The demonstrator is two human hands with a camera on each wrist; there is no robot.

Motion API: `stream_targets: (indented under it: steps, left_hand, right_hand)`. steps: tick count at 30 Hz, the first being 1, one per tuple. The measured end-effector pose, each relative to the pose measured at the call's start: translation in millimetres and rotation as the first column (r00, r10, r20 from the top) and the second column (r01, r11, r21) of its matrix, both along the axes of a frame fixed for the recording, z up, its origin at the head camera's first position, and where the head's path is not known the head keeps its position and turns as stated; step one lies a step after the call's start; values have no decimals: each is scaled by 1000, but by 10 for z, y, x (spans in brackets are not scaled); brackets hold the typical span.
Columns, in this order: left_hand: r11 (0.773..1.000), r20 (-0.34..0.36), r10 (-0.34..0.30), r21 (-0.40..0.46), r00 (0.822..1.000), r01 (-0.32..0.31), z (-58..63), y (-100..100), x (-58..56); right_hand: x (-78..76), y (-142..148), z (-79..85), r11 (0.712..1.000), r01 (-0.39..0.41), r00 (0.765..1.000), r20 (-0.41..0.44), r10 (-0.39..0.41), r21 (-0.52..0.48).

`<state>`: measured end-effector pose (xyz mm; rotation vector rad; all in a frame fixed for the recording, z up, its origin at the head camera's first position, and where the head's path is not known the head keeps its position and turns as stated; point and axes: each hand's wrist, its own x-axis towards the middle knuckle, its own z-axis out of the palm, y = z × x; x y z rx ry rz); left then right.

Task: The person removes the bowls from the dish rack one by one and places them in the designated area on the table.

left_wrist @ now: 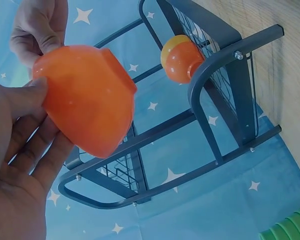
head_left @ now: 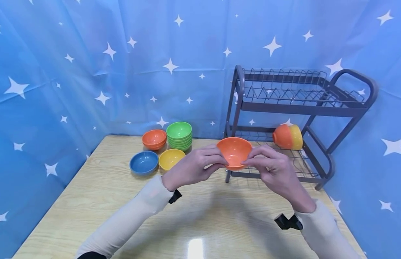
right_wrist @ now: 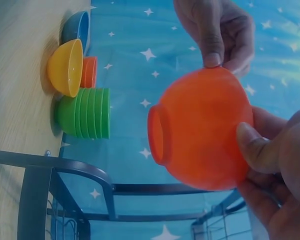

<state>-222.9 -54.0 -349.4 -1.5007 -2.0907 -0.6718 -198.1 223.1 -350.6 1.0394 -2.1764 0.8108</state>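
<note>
An orange bowl (head_left: 234, 151) is held up off the table between both hands, its opening tipped toward the head camera. My left hand (head_left: 205, 163) pinches its rim on the left, thumb and fingers on either side. On the opposite side my right hand (head_left: 273, 165) pinches the rim the same way. From the right wrist view, the orange bowl (right_wrist: 205, 130) shows its smooth outside and round foot. Behind the raised bowl, an orange bowl (head_left: 282, 136) and a yellow bowl (head_left: 296, 137) lie nested on their sides on the rack's lower shelf.
A dark two-tier dish rack (head_left: 301, 107) stands at the back right. Toward the back left are stacked green bowls (head_left: 179, 135), orange bowls (head_left: 154, 139), a blue bowl (head_left: 144, 163) and a yellow bowl (head_left: 171, 159). A starry blue curtain (head_left: 148, 72) surrounds the wooden table (head_left: 90, 201).
</note>
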Motion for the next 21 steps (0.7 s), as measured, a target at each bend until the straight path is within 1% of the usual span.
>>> stream_targets:
  steps: [4,9,15,21]
  left_hand:
    - [1000,-8,-5,-8,1000,5,-5,-16,-6]
    - [1000,9,-1,-17,1000,1,-2,-44,-17]
    - [1000,17,2,-22,1000,-2,-7,-87,-42]
    - [999,12,33,-17,999,-33,-41,-136,-88]
  right_hand:
    - [-9,-31,-6,1000,5,1000,-4,-5,5]
    - [-27,-56,-28,1000,9,1000,-3,-9,12]
    - [-62,-93,-39,1000,-10,999,36,9,17]
    - [-118,-131,-31,1000,1,998,68,-2,19]
